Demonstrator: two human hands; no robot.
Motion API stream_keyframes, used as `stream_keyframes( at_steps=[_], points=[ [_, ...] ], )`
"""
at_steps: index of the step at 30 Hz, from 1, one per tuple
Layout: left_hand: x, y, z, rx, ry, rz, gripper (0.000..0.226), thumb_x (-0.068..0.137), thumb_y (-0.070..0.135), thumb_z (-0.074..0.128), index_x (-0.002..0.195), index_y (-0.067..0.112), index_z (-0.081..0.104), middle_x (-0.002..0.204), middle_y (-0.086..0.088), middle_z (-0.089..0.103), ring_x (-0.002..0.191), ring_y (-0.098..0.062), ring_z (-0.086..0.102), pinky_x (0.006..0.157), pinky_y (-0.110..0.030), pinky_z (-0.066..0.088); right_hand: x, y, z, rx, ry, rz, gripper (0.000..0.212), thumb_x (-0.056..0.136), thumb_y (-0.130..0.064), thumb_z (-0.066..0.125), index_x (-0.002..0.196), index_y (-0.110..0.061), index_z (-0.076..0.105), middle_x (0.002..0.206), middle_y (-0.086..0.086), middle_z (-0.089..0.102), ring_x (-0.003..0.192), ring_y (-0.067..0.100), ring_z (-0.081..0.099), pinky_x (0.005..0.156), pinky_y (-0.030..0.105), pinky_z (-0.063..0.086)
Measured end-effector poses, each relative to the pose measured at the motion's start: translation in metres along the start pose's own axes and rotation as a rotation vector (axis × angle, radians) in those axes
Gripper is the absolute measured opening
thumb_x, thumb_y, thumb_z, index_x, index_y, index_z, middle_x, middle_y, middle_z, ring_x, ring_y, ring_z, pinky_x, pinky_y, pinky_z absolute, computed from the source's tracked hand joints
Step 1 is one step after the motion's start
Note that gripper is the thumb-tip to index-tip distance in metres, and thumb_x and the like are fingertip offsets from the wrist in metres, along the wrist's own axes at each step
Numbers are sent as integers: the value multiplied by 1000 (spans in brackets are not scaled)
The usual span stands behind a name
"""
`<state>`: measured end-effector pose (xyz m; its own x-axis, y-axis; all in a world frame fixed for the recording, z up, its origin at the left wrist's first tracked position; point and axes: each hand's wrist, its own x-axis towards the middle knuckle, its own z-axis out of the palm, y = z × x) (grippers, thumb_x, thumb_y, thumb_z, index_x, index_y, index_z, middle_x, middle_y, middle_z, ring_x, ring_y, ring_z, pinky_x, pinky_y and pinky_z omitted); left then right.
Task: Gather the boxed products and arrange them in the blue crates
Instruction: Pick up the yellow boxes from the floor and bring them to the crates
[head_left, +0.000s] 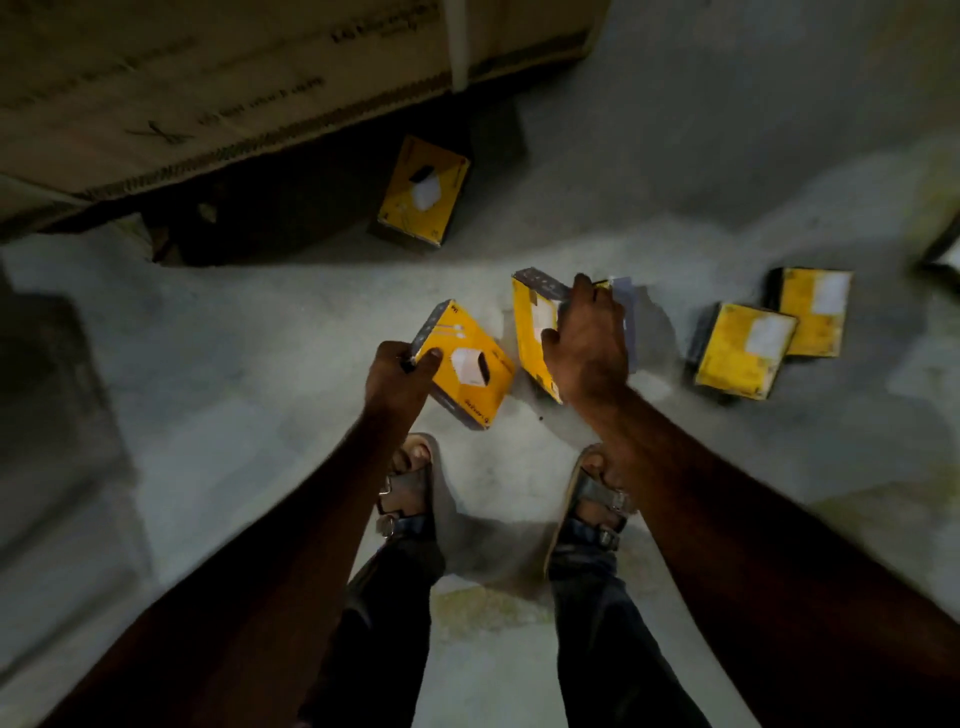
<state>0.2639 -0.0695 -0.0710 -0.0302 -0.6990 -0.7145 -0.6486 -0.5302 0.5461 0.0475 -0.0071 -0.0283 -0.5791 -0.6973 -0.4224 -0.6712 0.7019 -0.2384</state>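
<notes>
Yellow boxes, five in sight, lay scattered over a grey concrete floor (675, 156). Left hand (397, 376) pinched one box (470, 364) by its corner, thumb on the yellow face, box tilted and lifted off the floor. Right hand (589, 343) curled over a second box (535, 332), gripped on edge, upright. Two more boxes (737, 351) and (813, 312) lay flat to the right, touching and partly overlapped, well apart from the hands. A fifth box (423, 189) lay farther off, just beside a big cardboard carton (208, 88). Sandalled feet (410, 483) stood below the hands. No blue crate in view.
</notes>
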Motion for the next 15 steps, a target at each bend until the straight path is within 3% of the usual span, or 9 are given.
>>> stream_keyframes(
  at_steps=[3, 7, 10, 13, 15],
  points=[
    [-44, 22, -28, -109, -5, -22, 62, 65, 62, 69, 99, 11, 61, 93, -14, 69, 90, -35, 68, 81, -56, 56, -33, -4, -61, 160, 46, 13, 42, 79, -20, 67, 115, -5, 52, 117, 17, 58, 112, 34, 53, 96, 40, 40],
    [-114, 51, -74, -219, -36, -25, 77, 63, 73, 72, 100, 7, 62, 97, -18, 69, 92, -36, 69, 81, -59, 55, -91, -16, -160, 374, 44, -5, 33, 76, -17, 69, 105, -6, 56, 106, 14, 60, 103, 32, 55, 83, 34, 40],
    [-200, 114, -116, -300, -5, 7, 62, 71, 57, 73, 102, 5, 61, 101, -19, 69, 94, -34, 69, 86, -56, 55, -136, -30, -242, 465, 86, -39, 35, 74, -15, 73, 104, -9, 57, 104, 9, 61, 99, 27, 56, 76, 25, 34],
    [-286, 168, -157, -397, -37, 76, 39, 89, 27, 66, 102, -10, 60, 96, -22, 66, 90, -32, 65, 84, -46, 54, -174, -48, -312, 553, 104, -55, 42, 73, -15, 76, 109, -9, 57, 109, 10, 61, 100, 27, 57, 78, 26, 40],
    [-325, 183, -179, -459, -18, 80, 36, 96, 16, 59, 109, -17, 52, 96, -22, 62, 91, -32, 63, 82, -45, 54, -193, -62, -351, 580, 108, -91, 45, 73, -16, 77, 112, -9, 56, 110, 8, 62, 99, 23, 57, 75, 22, 37]
  ],
)
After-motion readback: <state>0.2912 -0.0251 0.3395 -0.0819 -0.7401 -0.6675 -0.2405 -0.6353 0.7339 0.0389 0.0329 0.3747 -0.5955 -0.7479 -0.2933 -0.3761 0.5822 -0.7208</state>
